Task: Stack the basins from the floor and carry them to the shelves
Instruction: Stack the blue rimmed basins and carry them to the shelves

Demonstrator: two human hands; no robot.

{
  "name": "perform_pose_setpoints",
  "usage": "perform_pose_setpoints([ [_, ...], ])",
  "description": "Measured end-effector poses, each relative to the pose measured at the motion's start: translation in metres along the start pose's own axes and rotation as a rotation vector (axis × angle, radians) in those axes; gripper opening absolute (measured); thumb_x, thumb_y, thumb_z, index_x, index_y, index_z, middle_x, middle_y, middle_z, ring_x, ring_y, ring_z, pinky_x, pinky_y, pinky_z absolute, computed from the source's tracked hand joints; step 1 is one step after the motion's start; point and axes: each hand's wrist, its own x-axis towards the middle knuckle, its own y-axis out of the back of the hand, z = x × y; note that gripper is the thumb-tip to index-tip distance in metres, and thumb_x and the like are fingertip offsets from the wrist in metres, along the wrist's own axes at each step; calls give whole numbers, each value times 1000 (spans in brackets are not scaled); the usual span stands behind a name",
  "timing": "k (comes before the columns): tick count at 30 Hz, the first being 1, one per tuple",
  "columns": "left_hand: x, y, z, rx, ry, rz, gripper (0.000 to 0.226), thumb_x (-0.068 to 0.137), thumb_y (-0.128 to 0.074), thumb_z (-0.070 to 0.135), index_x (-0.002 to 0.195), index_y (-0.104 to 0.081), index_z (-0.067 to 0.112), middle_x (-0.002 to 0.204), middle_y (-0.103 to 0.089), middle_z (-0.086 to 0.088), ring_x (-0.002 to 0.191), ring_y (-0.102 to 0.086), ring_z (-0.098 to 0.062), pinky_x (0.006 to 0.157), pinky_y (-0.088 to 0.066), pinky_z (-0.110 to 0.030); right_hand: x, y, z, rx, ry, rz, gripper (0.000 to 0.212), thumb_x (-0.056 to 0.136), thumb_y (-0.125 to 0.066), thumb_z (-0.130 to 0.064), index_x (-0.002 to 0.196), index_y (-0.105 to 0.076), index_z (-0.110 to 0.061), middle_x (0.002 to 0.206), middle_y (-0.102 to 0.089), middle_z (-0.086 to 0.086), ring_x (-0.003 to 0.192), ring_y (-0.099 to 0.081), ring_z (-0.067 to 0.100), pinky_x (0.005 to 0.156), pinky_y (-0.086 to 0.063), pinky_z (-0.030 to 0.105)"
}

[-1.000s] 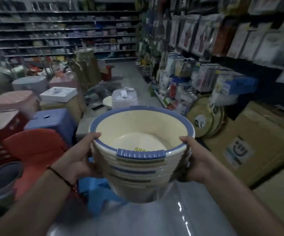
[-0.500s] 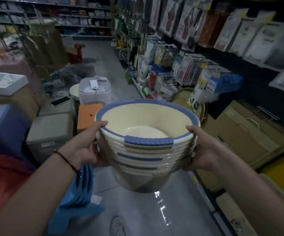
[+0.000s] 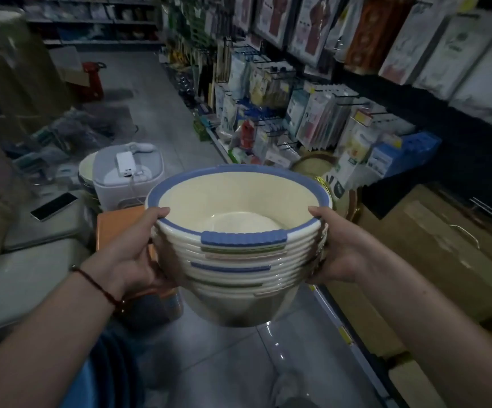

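Note:
A stack of several nested cream basins (image 3: 238, 269) with blue, green and pink rim handles hangs in the air at chest height in the middle of the view. My left hand (image 3: 132, 254) grips the stack's left side, thumb hooked over the top blue rim. My right hand (image 3: 336, 248) grips the right side the same way. The fingers under the stack are hidden. The shelves (image 3: 312, 92) run along the right, hung with packaged goods.
A grey tiled aisle (image 3: 150, 107) runs ahead. On the left stand a white appliance (image 3: 126, 178) with a phone on it, grey plastic stools (image 3: 32, 278), an orange stool (image 3: 112, 225) and blue stools (image 3: 106, 372). Cardboard boxes (image 3: 433, 254) line the right floor.
The view has swung right and forward along the aisle; the red and blue stools on the left have left the view. Both hands keep the same hold on the basin stack.

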Motion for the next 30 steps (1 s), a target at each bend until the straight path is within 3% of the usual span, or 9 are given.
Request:
perform_pose_setpoints([
  [4, 38, -32, 36, 7, -18, 49, 44, 83, -63, 52, 105, -56, 15, 103, -59, -14, 104, -56, -39, 98, -39, -67, 52, 5, -48, -27, 3, -17, 61, 85, -59, -55, 116, -60, -3, 111, -67, 24, 104, -60, 40, 89, -48, 52],
  [8, 83, -70, 74, 23, -40, 104, 33, 89, -58, 50, 98, -53, 18, 100, -55, -10, 95, -55, -36, 97, -40, -67, 117, 11, -107, -30, -36, -62, 65, 82, -61, -56, 121, -59, -5, 118, -64, 23, 109, -58, 41, 94, -45, 53],
  [13, 149, -115, 127, -42, -19, 139, 60, 82, -64, 56, 130, -47, 23, 126, -53, -11, 112, -52, -42, 90, -44, -70, 197, 8, -202, -97, -103, -111, 72, 73, -69, -56, 125, -58, -7, 122, -63, 21, 114, -56, 42, 102, -37, 57],
  [16, 180, -140, 159, -139, -35, 146, 56, 81, -66, 57, 124, -50, 23, 121, -56, -13, 114, -52, -43, 91, -44, -70, 236, -5, -267, -180, -89, -178, 66, 80, -62, -57, 121, -62, -5, 119, -65, 23, 114, -56, 39, 103, -38, 50],
  [20, 211, -152, 195, -274, -7, 154, 68, 74, -72, 56, 129, -53, 20, 126, -59, -20, 112, -56, -46, 89, -46, -69, 275, -38, -341, -258, -89, -228, 55, 86, -58, -54, 102, -66, -2, 89, -71, 19, 87, -61, 34, 71, -48, 43],
  [24, 244, -147, 231, -377, -32, 228, 65, 77, -72, 52, 126, -51, 15, 122, -60, -22, 109, -58, -46, 92, -46, -67, 316, -78, -387, -317, -109, -286, 47, 90, -54, -51, 84, -61, -5, 56, -65, 16, 52, -61, 31, 63, -42, 38],
  [25, 254, -144, 242, -391, -27, 245, 67, 76, -72, 52, 127, -50, 15, 122, -59, -23, 109, -58, -46, 92, -46, -66, 326, -89, -396, -328, -119, -290, 46, 91, -54, -51, 84, -62, -6, 57, -64, 16, 52, -61, 31, 65, -43, 38],
  [27, 277, -137, 265, -394, -10, 273, 70, 76, -72, 53, 129, -50, 15, 122, -59, -22, 109, -58, -46, 92, -46, -65, 354, -110, -411, -347, -141, -283, 46, 86, -60, -52, 98, -65, -8, 77, -68, 16, 75, -62, 32, 75, -49, 42],
  [30, 323, -124, 305, -385, -15, 332, 68, 75, -74, 51, 127, -49, 14, 122, -57, -22, 108, -58, -46, 91, -47, -65, 397, -144, -436, -335, -138, -239, 56, 79, -68, -52, 114, -61, -9, 99, -63, 15, 90, -58, 34, 76, -49, 43],
])
